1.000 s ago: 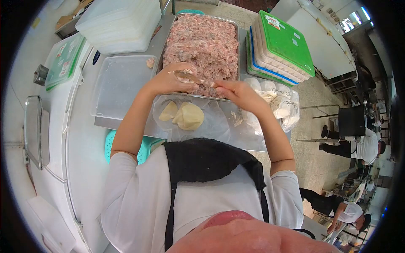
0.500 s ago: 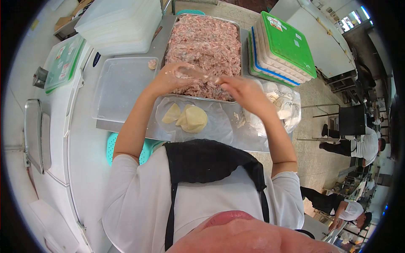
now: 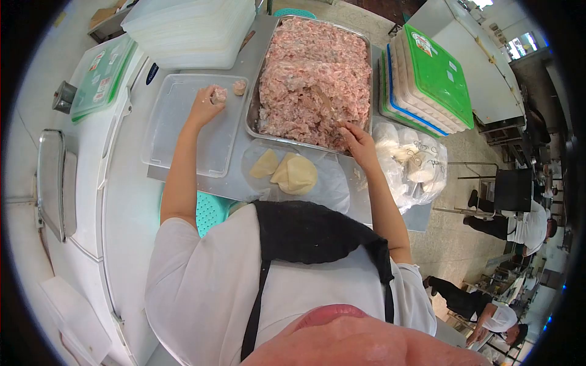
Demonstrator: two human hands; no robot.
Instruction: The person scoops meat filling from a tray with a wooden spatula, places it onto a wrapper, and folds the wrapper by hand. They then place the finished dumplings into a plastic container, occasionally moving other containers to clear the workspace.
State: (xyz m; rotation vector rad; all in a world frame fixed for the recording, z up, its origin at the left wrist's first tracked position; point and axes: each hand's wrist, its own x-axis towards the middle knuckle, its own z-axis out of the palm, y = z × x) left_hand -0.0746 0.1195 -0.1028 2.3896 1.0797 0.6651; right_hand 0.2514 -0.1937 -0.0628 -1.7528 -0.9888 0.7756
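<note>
My left hand (image 3: 204, 110) is over the clear plastic tray (image 3: 180, 131), fingers closed around a small meat-filled dumpling (image 3: 218, 94). Another dumpling (image 3: 240, 87) sits near that tray's top right corner. At the near right of a metal pan, my right hand (image 3: 360, 145) grips the end of a narrow flat spatula (image 3: 323, 100). Its blade lies in the pinkish minced meat filling (image 3: 314, 55) that heaps the metal pan (image 3: 251, 116). Pale yellow dumpling wrappers (image 3: 296, 175) lie fanned on a plastic sheet (image 3: 332, 189) in front of the pan.
Stacked clear trays (image 3: 189, 36) stand at the back left. A pile of filled boxes under a green lid (image 3: 436, 73) is right of the pan, with a plastic bag of white packs (image 3: 415, 161) nearer me. Two people (image 3: 528, 222) are farther off at the right.
My hands have moved apart from above the pan. The left one carried the dumpling left to the clear tray; the right one lowered the spatula into the filling. The camera view shifted slightly.
</note>
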